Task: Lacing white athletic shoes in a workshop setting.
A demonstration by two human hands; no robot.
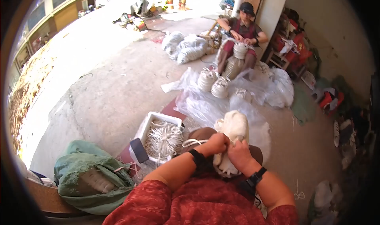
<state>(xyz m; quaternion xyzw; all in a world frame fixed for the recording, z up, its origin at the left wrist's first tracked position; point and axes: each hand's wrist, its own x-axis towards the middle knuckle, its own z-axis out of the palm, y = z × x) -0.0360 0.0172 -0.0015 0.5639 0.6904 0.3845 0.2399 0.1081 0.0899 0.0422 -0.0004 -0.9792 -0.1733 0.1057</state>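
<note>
A cream-white shoe (233, 124) rests across my lap, its toe pointing away from me. Over its middle my two hands come together, fingers bent in. My left hand (216, 143) is closed on a white shoelace (193, 142), which loops out to its left. Pressed against the shoe, my right hand (240, 155) is closed in a pinch; what lies between its fingertips is hidden. Left of my knees stands a white foam box (149, 122) with a bundle of white shoelaces (163, 140) in it.
A green cloth sack (85, 177) lies at lower left. Ahead, a person (244, 31) sits working on white shoes, with more shoes (219, 87) on plastic sheeting (198, 106). White bags (184, 46) lie behind. Piled shoes and cloth (330, 98) line the right wall.
</note>
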